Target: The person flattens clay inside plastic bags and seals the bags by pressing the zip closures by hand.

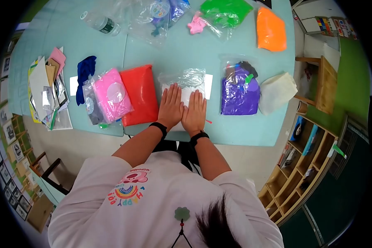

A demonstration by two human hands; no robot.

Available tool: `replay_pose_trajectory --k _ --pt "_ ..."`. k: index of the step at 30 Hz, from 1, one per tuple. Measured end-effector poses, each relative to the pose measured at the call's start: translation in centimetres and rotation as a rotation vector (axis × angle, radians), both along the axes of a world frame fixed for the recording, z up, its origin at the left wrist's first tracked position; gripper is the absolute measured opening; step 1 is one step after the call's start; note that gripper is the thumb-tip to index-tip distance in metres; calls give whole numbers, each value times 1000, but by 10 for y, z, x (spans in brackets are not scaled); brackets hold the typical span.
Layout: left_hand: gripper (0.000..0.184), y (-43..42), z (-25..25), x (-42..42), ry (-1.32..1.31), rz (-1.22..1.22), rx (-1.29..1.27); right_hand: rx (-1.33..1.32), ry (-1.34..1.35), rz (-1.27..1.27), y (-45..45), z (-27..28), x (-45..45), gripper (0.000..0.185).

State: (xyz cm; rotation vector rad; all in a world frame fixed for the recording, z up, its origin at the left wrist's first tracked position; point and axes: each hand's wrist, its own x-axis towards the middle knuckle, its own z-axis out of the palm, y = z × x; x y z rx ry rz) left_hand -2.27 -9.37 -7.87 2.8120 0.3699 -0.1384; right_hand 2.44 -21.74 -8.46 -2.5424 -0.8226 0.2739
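My left hand (171, 106) and my right hand (194, 112) lie flat, side by side, fingers pointing away from me and thumbs close together. Both press on a clear plastic bag with white contents (188, 87), whose crinkled top end shows beyond my fingertips. A white sheet (208, 87) sticks out at the bag's right side. Just left of my left hand is a red packet (139, 95), with a pink packet (111, 93) leaning on it. To the right of my right hand lies a clear bag of purple material (239, 93) with dark and green bits on top.
Farther back on the pale blue table (169, 53) are a water bottle (101, 24), a green packet (226, 11), a pink lump (196, 25) and an orange packet (271, 29). Papers (49, 91) are piled at left. A cream packet (278, 91) lies near the right edge.
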Motion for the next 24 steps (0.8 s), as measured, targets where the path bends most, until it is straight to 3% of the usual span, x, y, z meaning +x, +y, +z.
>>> replay_pose_trajectory --k 8,14,15,24 --pt "60 0 2 2 -33 -35 30 1 -22 -5 -1 0 3 60" --pt "58 -34 -1 -43 -107 85 -166 4 -17 80 -22 2 -22 61" --pt "60 -35 0 -51 -91 67 -63 -4 11 99 -26 6 -29 61" --pt "62 -41 -8 -58 -66 52 -24 67 28 146 -39 -13 -29 66"
